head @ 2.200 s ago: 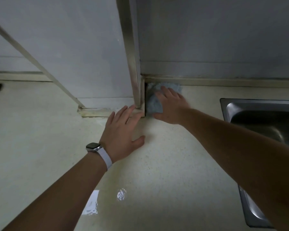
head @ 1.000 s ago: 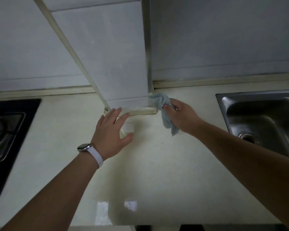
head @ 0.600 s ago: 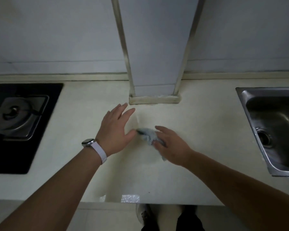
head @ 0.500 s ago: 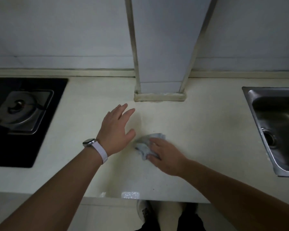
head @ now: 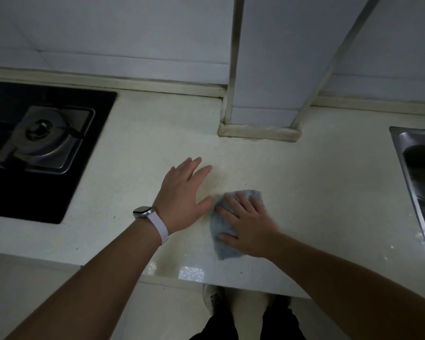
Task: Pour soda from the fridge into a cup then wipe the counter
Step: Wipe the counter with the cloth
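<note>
A grey-blue cloth (head: pixel 221 244) lies flat on the pale counter (head: pixel 317 192), near its front edge. My right hand (head: pixel 247 223) presses down on the cloth with its fingers spread and straight. My left hand (head: pixel 184 195), with a white-strapped watch on the wrist, rests flat on the counter just left of the cloth, fingers straight. No cup or soda is in view.
A black gas hob with a metal burner (head: pixel 42 138) fills the counter's left side. A steel sink (head: pixel 420 187) sits at the right edge. A tiled pillar (head: pixel 263 114) stands on the counter at the back wall. The floor and my feet show below.
My right hand has brought the cloth from the pillar's base to the counter's front and flattened it there. My left hand stayed flat on the counter beside it.
</note>
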`<action>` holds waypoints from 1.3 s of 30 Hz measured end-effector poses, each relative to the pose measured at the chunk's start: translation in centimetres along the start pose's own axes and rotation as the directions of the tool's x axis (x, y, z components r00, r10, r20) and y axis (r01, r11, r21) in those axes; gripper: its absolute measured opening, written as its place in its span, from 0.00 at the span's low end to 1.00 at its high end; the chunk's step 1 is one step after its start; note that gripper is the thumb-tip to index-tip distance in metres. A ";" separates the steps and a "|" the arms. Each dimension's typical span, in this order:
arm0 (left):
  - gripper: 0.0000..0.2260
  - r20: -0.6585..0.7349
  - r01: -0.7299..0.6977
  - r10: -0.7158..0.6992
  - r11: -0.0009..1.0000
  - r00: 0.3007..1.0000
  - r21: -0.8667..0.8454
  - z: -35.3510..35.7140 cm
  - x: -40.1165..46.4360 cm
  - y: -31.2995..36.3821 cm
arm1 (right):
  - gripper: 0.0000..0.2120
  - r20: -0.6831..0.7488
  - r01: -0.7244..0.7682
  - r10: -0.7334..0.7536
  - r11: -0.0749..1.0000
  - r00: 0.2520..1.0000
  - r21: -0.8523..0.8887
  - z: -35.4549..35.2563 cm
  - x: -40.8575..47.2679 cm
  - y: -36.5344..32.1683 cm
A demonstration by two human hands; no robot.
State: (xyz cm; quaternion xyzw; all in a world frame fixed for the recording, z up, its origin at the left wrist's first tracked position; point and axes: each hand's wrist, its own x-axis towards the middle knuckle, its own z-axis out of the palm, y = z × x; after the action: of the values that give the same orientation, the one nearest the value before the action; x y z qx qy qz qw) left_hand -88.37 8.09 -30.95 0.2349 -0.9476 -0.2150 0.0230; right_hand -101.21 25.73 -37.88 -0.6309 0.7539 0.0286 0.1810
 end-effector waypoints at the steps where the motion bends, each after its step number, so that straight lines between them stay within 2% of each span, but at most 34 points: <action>1: 0.33 0.004 0.004 -0.004 1.000 1.000 -0.003 0.3 -0.1 -0.2 | 0.35 0.000 -0.016 0.016 1.000 1.000 0.005 0.3 0.4 0.1; 5: 0.31 0.012 0.039 -0.039 0.999 0.999 -0.022 1.2 0.0 -0.9 | 0.35 -0.027 -0.049 0.049 0.999 0.998 -0.003 0.7 2.4 0.3; 12: 0.34 0.004 0.095 -0.095 0.992 0.995 -0.078 1.5 0.8 -2.1 | 0.36 -0.061 -0.075 0.075 0.997 0.995 0.003 -0.5 6.8 0.9; 22: 0.34 -0.055 0.088 -0.092 0.994 0.994 -0.068 1.6 2.6 -2.9 | 0.35 -0.078 -0.117 0.118 0.993 0.990 0.025 -2.6 13.0 3.4; 31: 0.32 -0.032 0.067 -0.068 0.997 0.997 -0.037 2.0 4.3 -0.6 | 0.35 -0.099 -0.143 0.148 0.988 0.984 0.052 -2.8 12.4 5.9; 39: 0.32 -0.039 0.083 -0.083 0.996 0.996 -0.014 2.5 5.8 1.8 | 0.36 -0.139 -0.207 0.216 0.975 0.966 0.079 -2.1 8.1 10.8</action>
State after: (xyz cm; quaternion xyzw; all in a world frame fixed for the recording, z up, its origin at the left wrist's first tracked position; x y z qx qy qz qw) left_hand -94.64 7.84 -32.79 0.2782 -0.9350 -0.2171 0.0345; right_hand -113.17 19.72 -40.47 -0.5410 0.8288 -0.0230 0.1412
